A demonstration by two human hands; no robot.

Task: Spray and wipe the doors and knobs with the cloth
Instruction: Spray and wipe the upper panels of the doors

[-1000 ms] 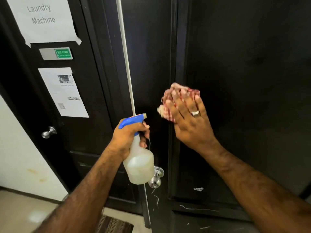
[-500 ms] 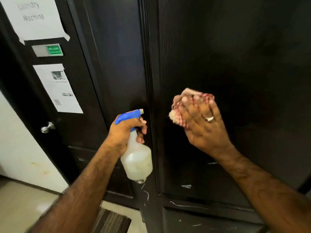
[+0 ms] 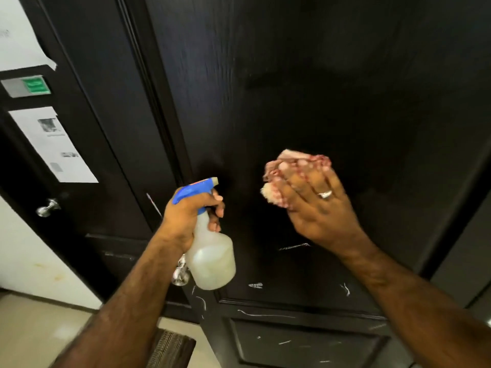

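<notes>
A dark wooden door point(image 3: 305, 88) fills most of the view. My right hand point(image 3: 318, 208) presses a bunched red-and-white checked cloth point(image 3: 287, 166) flat against its upper panel, fingers straight. My left hand point(image 3: 188, 216) grips the neck of a translucent spray bottle point(image 3: 212, 258) with a blue trigger head, nozzle aimed at the door. A chrome door knob point(image 3: 180, 274) peeks out just behind the bottle, mostly hidden. A second dark door point(image 3: 87, 155) stands at the left with its own chrome knob point(image 3: 47, 207).
Paper notices point(image 3: 53, 144) and a small green sign point(image 3: 36, 85) hang on the left door. White scratch marks run along the lower panel point(image 3: 265, 313). A white wall point(image 3: 26, 256), pale floor and a striped doormat point(image 3: 170, 349) lie at the bottom left.
My right hand has slid the cloth rightward across the door panel. The view has shifted right with it, and the bottle hand now covers most of the knob.
</notes>
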